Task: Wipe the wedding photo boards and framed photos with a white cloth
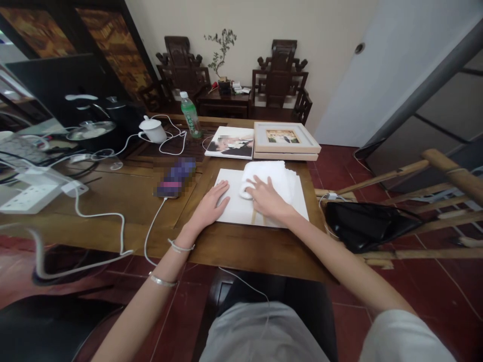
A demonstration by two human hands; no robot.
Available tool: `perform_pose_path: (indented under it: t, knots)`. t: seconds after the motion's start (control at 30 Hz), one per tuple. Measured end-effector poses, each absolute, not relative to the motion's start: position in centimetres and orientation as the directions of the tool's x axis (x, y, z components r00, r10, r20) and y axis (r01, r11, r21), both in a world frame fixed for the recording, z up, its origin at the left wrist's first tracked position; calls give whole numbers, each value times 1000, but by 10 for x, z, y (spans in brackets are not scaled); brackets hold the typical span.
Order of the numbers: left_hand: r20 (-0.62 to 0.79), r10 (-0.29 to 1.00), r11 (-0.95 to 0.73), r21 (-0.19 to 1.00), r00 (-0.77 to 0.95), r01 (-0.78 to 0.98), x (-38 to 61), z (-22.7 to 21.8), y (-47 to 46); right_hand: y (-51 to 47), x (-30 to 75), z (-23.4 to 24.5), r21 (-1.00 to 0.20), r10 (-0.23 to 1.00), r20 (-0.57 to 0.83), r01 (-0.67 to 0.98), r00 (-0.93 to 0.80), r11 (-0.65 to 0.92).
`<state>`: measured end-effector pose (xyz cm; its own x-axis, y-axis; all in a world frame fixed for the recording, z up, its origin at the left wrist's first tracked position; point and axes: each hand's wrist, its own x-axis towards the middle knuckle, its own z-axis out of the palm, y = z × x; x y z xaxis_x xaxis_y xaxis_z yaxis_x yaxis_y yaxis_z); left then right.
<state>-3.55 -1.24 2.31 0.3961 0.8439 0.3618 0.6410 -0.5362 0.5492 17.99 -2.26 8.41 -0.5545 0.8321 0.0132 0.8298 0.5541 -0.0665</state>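
A flat white board [234, 213] lies on the wooden table in front of me. My left hand [212, 203] rests palm down across its left edge, with the fingers stretched out. On the board's upper right part sits a folded white cloth [277, 173]. My right hand [266, 196] presses on this cloth from above, fingers bent and partly spread, with a fold of cloth bunched at the fingertips. Two tan strips show on the board just below the right hand. Part of the board is hidden under the cloth and hand.
Behind the board lie a photo print [231, 143] and a stacked pale-wood picture frame [287, 148]. Leftward are a phone [174, 178] on a cable, a green bottle [191, 115], a lidded white cup [153, 129] and a power strip [28, 193]. A black bag [372, 226] is at right.
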Motion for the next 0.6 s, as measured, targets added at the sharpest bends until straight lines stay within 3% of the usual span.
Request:
perform_pose_path:
  t: [0.33, 0.6]
  knots:
    - [362, 846, -533, 566, 391, 629, -35, 24, -13, -134, 170, 82, -108, 721, -12, 717, -693, 688]
    - [346, 848, -530, 558, 402, 638, -35, 25, -13, -41, 172, 84, -93, 781, 9, 777, -624, 622]
